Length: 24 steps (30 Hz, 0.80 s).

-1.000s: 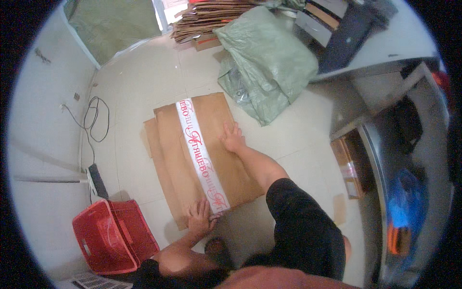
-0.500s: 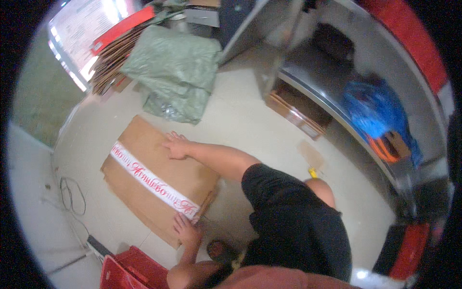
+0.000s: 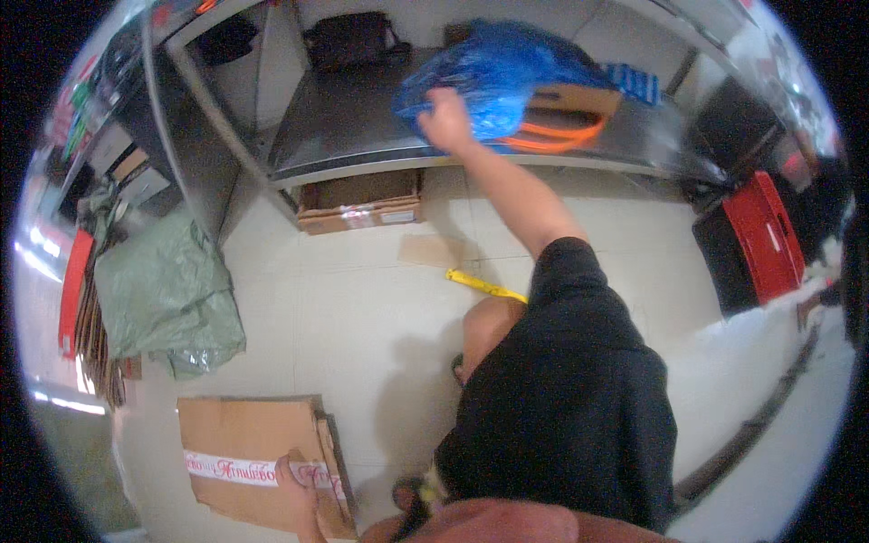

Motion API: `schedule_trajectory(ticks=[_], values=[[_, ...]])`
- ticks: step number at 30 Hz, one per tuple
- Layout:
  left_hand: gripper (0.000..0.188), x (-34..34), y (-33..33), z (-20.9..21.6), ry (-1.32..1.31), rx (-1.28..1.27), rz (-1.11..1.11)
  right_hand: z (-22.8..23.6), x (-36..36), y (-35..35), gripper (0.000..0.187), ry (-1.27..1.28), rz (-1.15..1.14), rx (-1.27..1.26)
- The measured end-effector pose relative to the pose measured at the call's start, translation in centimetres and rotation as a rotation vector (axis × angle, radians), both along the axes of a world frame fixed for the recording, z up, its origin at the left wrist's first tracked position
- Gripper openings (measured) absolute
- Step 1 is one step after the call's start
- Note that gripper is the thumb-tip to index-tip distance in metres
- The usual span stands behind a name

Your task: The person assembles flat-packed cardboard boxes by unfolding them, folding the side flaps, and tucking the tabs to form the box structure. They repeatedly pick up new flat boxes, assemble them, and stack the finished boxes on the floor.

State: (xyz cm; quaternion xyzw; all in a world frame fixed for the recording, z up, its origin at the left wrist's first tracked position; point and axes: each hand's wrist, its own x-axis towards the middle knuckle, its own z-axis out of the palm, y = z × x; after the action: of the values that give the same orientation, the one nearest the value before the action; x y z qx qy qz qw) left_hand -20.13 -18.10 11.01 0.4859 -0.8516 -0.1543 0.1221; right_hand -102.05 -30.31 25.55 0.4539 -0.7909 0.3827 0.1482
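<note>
My left hand [image 3: 296,493] lies on a flattened brown cardboard box [image 3: 244,425], its fingers stretched over the white packing tape with red lettering. The box rests on the floor at the lower left. Reaching up and away, my right hand [image 3: 446,124] is at the crumpled blue plastic bag [image 3: 498,68] on the metal shelf. Its fingers look curled into the bag's near left side, though blur softens them. Beside the bag sits a brown carton [image 3: 575,101] with an orange loop [image 3: 557,138] in front of it.
Under the metal shelf [image 3: 362,166] stands an open carton [image 3: 362,215]. A yellow strip [image 3: 484,285] lies by my knee. A green plastic sack [image 3: 167,290] leans near stacked cardboard [image 3: 90,344] at left. A red crate [image 3: 762,240] stands at right, a dark bag [image 3: 348,41] on the shelf.
My view has swung right toward the shelf. My right hand has left the cardboard box and reached to the blue bag. My left hand stays on the box.
</note>
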Motion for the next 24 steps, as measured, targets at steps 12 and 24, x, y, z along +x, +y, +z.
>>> schedule_trajectory(ticks=[12,24], values=[[0.046,-11.6,-9.6,10.1,-0.175,0.32,-0.064,2.7,-16.9,5.1,0.137,0.003,-0.514,0.416],[0.048,-4.4,-10.7,6.4,-0.095,0.547,0.267,9.8,-31.2,0.9,0.056,0.247,-0.33,-0.032]])
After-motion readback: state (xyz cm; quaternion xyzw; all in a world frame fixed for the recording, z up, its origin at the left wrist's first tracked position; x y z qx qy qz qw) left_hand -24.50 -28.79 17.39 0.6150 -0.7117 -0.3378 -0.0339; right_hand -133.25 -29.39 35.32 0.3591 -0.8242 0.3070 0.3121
